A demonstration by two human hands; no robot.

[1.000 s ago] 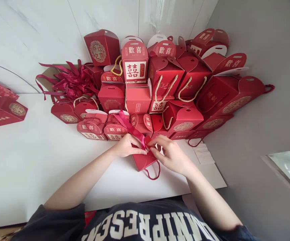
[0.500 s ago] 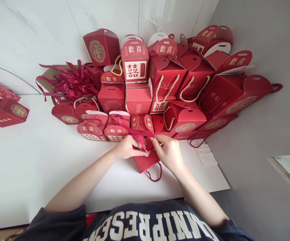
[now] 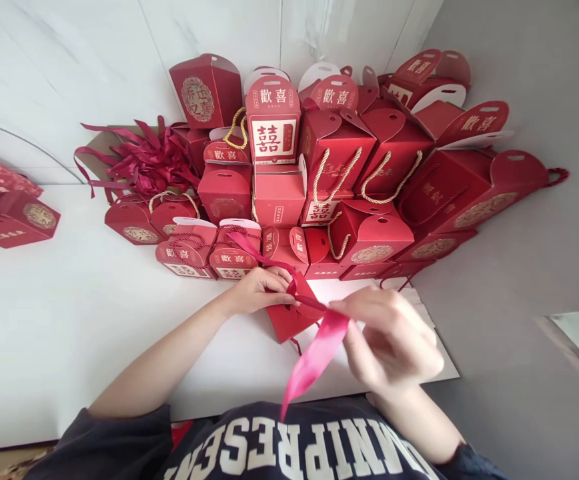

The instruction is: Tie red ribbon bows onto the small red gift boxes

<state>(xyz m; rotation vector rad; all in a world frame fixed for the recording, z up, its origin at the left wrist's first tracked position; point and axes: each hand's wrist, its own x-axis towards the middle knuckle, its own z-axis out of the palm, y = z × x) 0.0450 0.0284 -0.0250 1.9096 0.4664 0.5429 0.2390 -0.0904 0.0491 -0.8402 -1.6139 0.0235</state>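
Note:
A small red gift box [image 3: 288,322] sits on the white table just in front of me, with a twisted red cord showing at its near side. My left hand [image 3: 263,291] rests at the top of this box, its fingers pinched on a dark pink ribbon [image 3: 319,343]. Out to the right, my right hand [image 3: 392,330] pinches the same ribbon and is partly blurred. The ribbon stretches between both hands, and a wide loose end hangs from the right fingers toward my shirt. Another length trails up-left from my left hand, over the boxes behind.
Stacked red gift boxes [image 3: 277,193] with cord handles fill the back of the white table [image 3: 69,333]. A carton [image 3: 100,148] full of pink ribbons [image 3: 152,160] stands at the left back. Another red box [image 3: 19,217] lies far left. A grey wall [image 3: 519,280] borders the right.
My right hand has moved right and toward me from the box, drawing the ribbon out with it. The ribbon's free end now hangs on the near side. My left hand stays at the box.

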